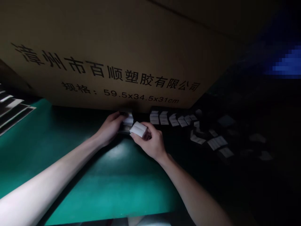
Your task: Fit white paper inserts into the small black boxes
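Observation:
My right hand [151, 138] pinches a small white block [138, 129] between thumb and fingers. The block's top shows a lengthwise groove or seam. Just left of it, my left hand [112, 126] grips a small dark holder [124, 131], its fingers over a white piece [128, 120] lying in it. The hands nearly meet at the foot of a large cardboard box, and the left fingers partly hide what they hold. To the right, a row of similar white pieces [164, 118] stands along the box's base.
The cardboard box [117, 37] with black printed characters fills the back of the green tabletop [113, 188]. More white pieces [217, 142] lie scattered in shadow on the right. Stacked light strips [14, 108] sit at the left edge. Something blue [288, 62] shows far right.

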`<state>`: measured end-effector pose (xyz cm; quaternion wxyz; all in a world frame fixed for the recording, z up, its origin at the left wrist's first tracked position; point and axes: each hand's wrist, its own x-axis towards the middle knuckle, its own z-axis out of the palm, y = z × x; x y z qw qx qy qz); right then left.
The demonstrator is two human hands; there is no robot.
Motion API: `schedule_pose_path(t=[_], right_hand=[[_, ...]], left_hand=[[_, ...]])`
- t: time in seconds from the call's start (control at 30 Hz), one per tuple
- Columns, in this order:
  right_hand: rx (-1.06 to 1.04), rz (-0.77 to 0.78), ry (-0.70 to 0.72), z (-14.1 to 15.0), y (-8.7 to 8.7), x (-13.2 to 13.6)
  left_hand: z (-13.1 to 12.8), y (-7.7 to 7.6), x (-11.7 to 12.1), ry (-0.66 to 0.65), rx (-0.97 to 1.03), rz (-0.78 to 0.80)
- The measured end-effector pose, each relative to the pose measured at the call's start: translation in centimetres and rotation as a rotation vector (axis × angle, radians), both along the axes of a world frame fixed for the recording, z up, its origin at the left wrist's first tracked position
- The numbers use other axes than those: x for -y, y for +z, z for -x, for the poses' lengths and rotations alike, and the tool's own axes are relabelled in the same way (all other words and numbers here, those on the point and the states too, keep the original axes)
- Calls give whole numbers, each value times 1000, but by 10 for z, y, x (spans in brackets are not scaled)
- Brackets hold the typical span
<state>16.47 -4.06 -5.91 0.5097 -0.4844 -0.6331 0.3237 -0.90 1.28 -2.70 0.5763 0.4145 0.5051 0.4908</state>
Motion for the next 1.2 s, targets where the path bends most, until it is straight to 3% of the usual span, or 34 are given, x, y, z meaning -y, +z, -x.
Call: schedule_pose_path(t=[0.47,0.7,0.9,1.2], right_hand=[[-7,-10,2,1,1,0],[-20,-21,19,0,1,0],[3,5,15,1,1,0],[12,3,30,-1,-2,-2]], left_hand=[[1,1,2,-31,-62,-20],[4,-6,0,-65,-60,-50],[3,-1,1,-60,-90,-50],[4,-3,0,-92,4,-24]])
